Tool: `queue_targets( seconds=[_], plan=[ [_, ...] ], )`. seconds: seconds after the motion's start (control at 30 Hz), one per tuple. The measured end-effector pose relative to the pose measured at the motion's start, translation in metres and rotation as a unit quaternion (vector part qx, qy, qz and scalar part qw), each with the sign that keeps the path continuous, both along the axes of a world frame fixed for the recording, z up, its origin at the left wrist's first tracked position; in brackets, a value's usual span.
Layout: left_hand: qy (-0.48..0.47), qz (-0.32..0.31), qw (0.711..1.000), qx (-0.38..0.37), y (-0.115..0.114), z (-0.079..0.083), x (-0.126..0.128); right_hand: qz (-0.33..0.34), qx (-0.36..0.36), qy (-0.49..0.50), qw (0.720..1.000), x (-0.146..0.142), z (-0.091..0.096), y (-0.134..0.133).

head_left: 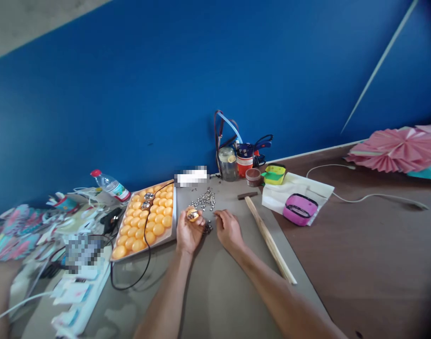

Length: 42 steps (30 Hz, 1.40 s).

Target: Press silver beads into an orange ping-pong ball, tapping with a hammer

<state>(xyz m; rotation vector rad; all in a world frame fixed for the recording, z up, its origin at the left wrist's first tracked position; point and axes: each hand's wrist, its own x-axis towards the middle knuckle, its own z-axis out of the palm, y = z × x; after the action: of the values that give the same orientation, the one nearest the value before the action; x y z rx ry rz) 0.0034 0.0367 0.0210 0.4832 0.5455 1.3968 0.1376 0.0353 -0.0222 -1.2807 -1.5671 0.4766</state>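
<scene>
My left hand (188,231) is closed around a small orange half-shell (192,215) with something metallic inside. My right hand (228,228) rests palm down on the grey mat (218,282), its fingertips pinched at a scatter of small metal beads (204,201) lying just beyond both hands. What the right fingers pinch is too small to make out. Left of my left hand stands a tray (167,238) filled with several rows of orange half-shells (144,223); a few near its far end hold metal pieces.
A long wooden stick (270,240) lies right of my right hand. Beyond it sit a pink case (300,208) on white paper, a yellow-green box (274,173), jars and cups (236,165). A water bottle (111,186), cables and paper clutter fill the left. Folded pink paper fans (395,150) lie far right.
</scene>
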Motion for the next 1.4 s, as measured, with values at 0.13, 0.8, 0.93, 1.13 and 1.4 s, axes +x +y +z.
queue_targets(
  seconds=[0.13,0.8,0.93,1.13,1.4],
  plan=[
    [0.016,0.007,1.0,-0.019,0.001,-0.004,0.002,0.029,-0.001,0.03,0.999,0.0,0.0,-0.001],
    [0.084,-0.043,0.996,0.006,-0.004,-0.012,0.013,0.194,-0.249,0.492,0.811,0.002,0.024,-0.007],
    [0.09,-0.05,0.995,0.008,-0.006,-0.011,0.013,0.194,-0.245,0.492,0.813,0.001,0.02,-0.006],
    [0.106,-0.06,0.993,0.007,-0.009,-0.007,0.016,0.217,-0.24,0.488,0.811,0.001,0.021,-0.007],
    [0.118,-0.043,0.992,0.02,-0.01,-0.011,0.021,0.204,-0.256,0.468,0.821,0.001,0.023,-0.008]
  ],
)
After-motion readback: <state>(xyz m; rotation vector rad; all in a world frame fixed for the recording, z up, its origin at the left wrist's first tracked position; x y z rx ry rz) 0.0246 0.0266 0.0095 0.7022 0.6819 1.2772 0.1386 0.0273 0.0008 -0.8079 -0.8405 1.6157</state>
